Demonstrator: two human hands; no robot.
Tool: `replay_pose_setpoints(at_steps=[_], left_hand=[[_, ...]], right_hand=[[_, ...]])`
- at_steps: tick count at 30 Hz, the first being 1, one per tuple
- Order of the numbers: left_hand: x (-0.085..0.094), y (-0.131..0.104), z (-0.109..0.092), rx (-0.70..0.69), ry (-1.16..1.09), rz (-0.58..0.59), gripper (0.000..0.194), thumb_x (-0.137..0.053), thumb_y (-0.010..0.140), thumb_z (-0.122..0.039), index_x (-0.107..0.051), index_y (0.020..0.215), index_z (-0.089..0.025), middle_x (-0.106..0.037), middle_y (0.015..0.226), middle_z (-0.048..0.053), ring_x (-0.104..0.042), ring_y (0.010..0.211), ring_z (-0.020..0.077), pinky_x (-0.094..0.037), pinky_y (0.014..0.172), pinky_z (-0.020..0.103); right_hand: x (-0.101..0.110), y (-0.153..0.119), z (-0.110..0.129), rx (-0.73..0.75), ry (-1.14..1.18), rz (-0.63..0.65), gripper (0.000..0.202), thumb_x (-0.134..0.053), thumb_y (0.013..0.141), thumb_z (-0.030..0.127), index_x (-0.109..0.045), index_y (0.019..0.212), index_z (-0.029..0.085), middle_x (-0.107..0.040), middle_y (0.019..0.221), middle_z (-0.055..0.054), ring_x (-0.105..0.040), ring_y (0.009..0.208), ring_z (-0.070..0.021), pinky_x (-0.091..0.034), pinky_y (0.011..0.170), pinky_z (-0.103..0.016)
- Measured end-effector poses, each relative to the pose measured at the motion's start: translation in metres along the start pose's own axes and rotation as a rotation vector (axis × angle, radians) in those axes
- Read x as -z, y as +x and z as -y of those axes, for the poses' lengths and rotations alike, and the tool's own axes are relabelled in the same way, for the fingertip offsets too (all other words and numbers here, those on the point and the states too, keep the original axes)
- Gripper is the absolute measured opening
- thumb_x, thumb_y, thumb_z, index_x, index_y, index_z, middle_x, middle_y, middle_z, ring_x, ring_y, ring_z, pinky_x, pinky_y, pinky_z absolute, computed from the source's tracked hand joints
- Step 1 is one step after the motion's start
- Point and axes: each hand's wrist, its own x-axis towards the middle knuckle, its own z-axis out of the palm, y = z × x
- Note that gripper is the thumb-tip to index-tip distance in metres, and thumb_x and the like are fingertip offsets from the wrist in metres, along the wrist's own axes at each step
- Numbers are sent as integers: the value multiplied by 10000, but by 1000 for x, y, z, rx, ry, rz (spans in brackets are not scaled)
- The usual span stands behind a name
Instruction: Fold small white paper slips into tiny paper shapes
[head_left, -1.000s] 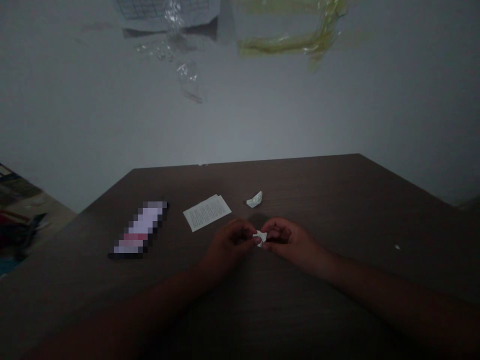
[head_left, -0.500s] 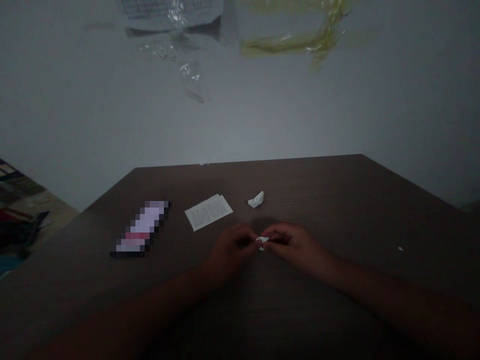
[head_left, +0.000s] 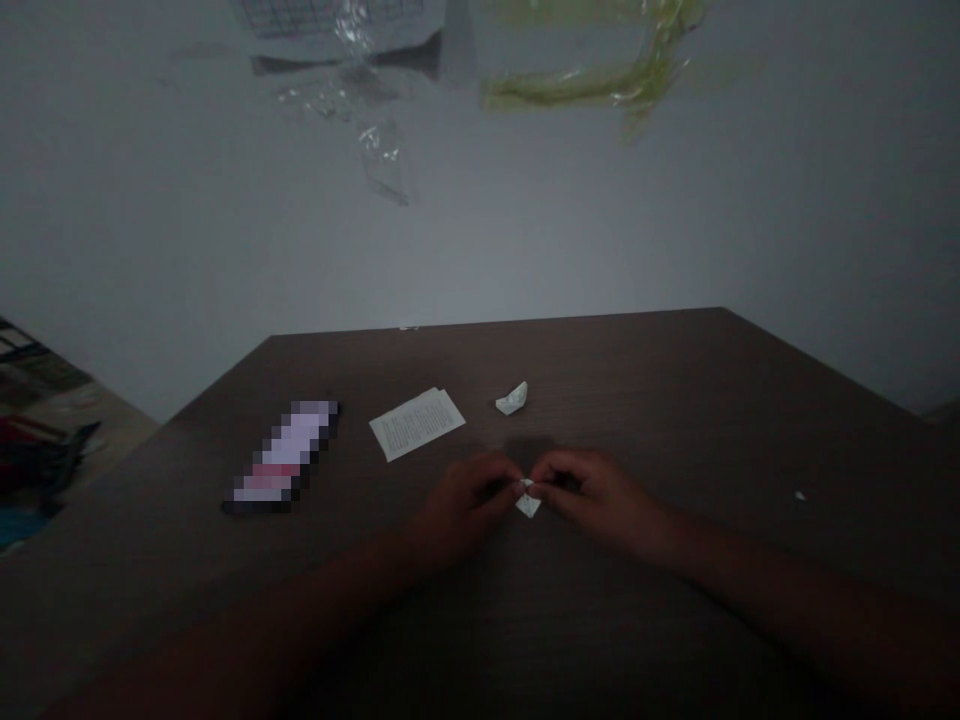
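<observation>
A small folded piece of white paper (head_left: 529, 503) is pinched between both hands, with its pointed lower part showing below the fingertips. My left hand (head_left: 472, 500) is closed on its left side, thumb against forefinger. On the other side my right hand (head_left: 592, 495) grips it the same way, the fingertips of the two hands almost meeting. Just beyond the hands lies a folded paper boat (head_left: 512, 399), apart from them. To its left rest printed paper slips (head_left: 418, 424), one partly over another.
A phone (head_left: 285, 455) with a blurred screen lies at the left of the brown table (head_left: 637, 390). A tiny paper scrap (head_left: 800, 496) is at the right. Behind the table stands a wall (head_left: 562, 230) with clear and yellow tape on it.
The folded paper has turned between my fingers, so that a diamond-like point now hangs below them. Both hands have shifted only slightly; the other things stay put.
</observation>
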Motion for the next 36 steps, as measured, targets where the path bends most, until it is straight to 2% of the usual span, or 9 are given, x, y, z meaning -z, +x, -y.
replay_pose_setpoints(at_steps=[6, 13, 17, 20, 23, 26, 30, 36], left_hand=[[-1, 0, -1, -62, -10, 40, 202, -610, 1092, -298, -691, 918, -236, -702, 903, 4, -644, 831, 193, -527, 843, 331], [-1, 3, -4, 66, -26, -18, 189, -657, 1072, -364, -741, 933, -267, -762, 925, 25, -682, 867, 231, -567, 870, 358], [2, 3, -3, 99, -7, -124, 186, -643, 1060, -343, -724, 926, -243, -753, 931, 27, -697, 881, 232, -574, 879, 365], [6, 3, -2, 197, -16, -241, 189, -628, 1065, -354, -706, 940, -236, -747, 944, 30, -706, 906, 242, -570, 852, 361], [8, 4, -1, 250, -54, -287, 167, -626, 1068, -353, -710, 988, -232, -783, 1017, 50, -735, 985, 260, -577, 892, 371], [8, 3, -2, 218, -146, -283, 175, -641, 1078, -368, -686, 974, -234, -823, 1114, 75, -764, 1077, 275, -595, 978, 401], [6, 1, -5, 166, -229, -314, 192, -659, 1077, -387, -645, 953, -240, -826, 1158, 91, -773, 1085, 269, -609, 993, 412], [4, 0, -8, 140, -40, -260, 65, -637, 1048, -289, -683, 1058, -243, -808, 1109, 71, -759, 1022, 267, -608, 965, 409]], right_hand=[[0, -1, 1, 17, 22, 63, 236, -755, 1060, 433, -769, 924, 241, -758, 862, -15, -674, 797, -196, -493, 762, -330], [1, 3, -6, -24, 82, -29, 184, -811, 1002, 377, -760, 868, 261, -718, 836, -4, -661, 837, -218, -512, 778, -342], [6, 4, -8, -3, 68, -134, 197, -777, 1016, 396, -725, 875, 268, -707, 851, -10, -652, 841, -223, -507, 778, -348], [12, 5, -12, -26, 76, -201, 213, -740, 1030, 435, -701, 902, 270, -691, 861, -11, -638, 828, -223, -496, 753, -346], [16, 6, -16, -36, 98, -212, 231, -740, 1021, 469, -676, 922, 271, -703, 908, -19, -644, 859, -228, -513, 773, -351], [14, 7, -18, -25, 153, -192, 264, -752, 1011, 491, -649, 912, 269, -745, 993, -39, -677, 931, -235, -548, 835, -367], [12, 7, -17, -48, 185, -207, 308, -769, 1003, 528, -630, 900, 273, -750, 963, -37, -675, 894, -228, -546, 802, -358], [9, 4, -15, 26, 164, -230, 294, -765, 1029, 493, -606, 905, 278, -792, 1004, -46, -717, 921, -233, -573, 835, -378]])
